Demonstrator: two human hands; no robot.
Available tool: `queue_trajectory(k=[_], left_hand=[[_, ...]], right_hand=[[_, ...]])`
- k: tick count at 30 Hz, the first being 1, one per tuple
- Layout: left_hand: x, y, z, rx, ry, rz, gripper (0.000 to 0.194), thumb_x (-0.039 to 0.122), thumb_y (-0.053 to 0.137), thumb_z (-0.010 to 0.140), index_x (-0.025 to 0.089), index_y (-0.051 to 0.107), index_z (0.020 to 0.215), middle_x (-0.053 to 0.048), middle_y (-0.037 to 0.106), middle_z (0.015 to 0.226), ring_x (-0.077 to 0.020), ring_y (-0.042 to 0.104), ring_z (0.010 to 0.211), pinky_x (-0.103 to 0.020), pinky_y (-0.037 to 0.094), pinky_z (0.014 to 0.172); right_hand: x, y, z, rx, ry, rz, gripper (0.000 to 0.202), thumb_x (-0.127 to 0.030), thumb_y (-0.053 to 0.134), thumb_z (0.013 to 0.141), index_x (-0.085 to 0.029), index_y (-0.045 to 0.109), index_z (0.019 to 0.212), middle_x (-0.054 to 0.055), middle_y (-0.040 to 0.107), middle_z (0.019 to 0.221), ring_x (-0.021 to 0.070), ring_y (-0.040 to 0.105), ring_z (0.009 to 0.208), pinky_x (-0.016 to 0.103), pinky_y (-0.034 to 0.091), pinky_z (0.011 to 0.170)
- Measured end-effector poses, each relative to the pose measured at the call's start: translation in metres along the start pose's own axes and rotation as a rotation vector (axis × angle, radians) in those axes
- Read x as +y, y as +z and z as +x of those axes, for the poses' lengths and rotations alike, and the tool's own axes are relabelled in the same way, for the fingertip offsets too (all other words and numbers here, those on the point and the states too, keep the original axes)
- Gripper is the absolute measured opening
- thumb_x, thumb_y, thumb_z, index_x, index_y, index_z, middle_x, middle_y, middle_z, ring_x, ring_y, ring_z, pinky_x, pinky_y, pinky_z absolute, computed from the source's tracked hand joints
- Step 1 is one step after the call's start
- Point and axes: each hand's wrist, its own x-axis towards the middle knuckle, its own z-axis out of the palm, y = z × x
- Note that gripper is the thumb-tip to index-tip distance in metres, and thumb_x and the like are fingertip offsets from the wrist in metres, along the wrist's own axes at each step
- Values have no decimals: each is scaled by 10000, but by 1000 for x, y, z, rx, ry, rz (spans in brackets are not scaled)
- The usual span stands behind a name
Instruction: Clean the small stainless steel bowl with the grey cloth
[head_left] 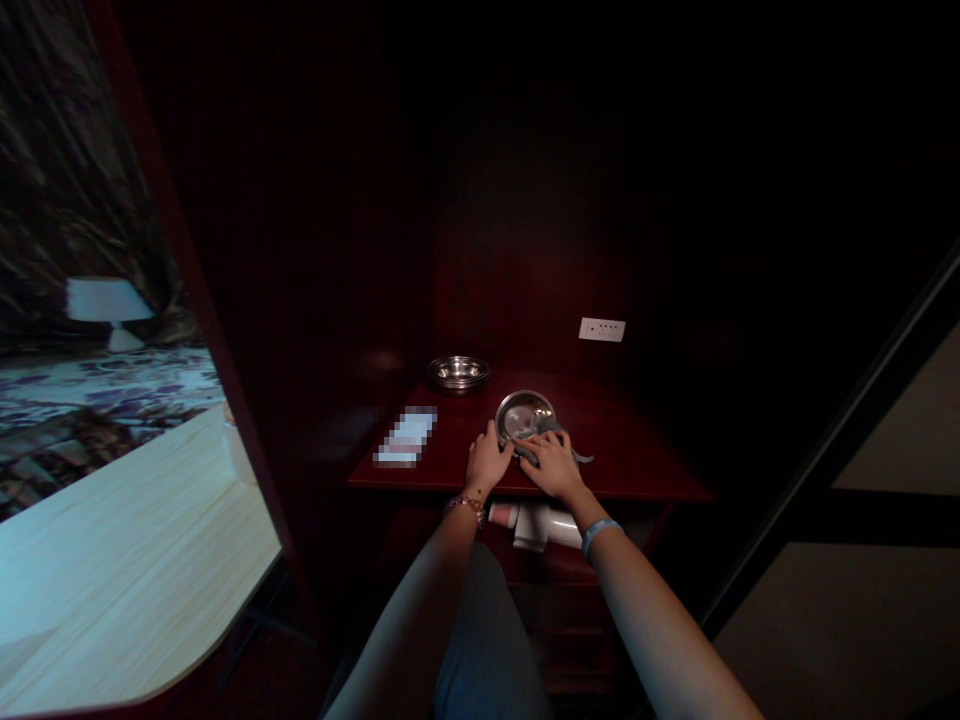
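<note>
Dark red shelf (637,472); bowl stack (458,376) far left, apparently leaving working room. Steel bowl (516,412) near centre, tilted toward the person. Left hand (489,464) grips its near-left rim, likely steadying; right hand (553,467) clasps grey cloth (551,424) against near-right rim.

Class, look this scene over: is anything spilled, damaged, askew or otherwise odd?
The pale item on the red tabletop, left of the left hand, looks odd: coarse blocks hide its details. Below, what seems a pink cup lies on its side, perhaps stored so. No spill shows around the steel dish.
</note>
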Motion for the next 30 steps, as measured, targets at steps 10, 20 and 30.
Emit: queue_trajectory(k=[10, 20, 30], left_hand=[[-1, 0, -1, 2, -5, 3, 371, 337, 482, 896, 158, 452, 1220, -143, 668, 1047, -243, 643, 973, -327, 435, 860], [1, -2, -1, -3, -12, -13, 374, 322, 496, 887, 158, 452, 1221, -141, 671, 1040, -243, 643, 973, -329, 433, 865], [1, -1, -1, 0, 8, -5, 361, 326, 475, 891, 150, 454, 1205, -151, 666, 1041, -257, 638, 979, -340, 435, 861]], right_hand=[[1, 1, 0, 3, -2, -14, 412, -363, 451, 942, -332, 522, 1347, 15, 635, 1236, 232, 469, 1111, 429, 197, 1025], [1, 1, -1, 3, 0, -21, 414, -366, 460, 940, -332, 521, 1348, 16, 637, 1227, 230, 468, 1109, 430, 186, 1034], [0, 2, 0, -1, 0, -24, 401, -379, 444, 945, -337, 532, 1335, 11, 625, 1256, 233, 468, 1119, 430, 189, 1034]])
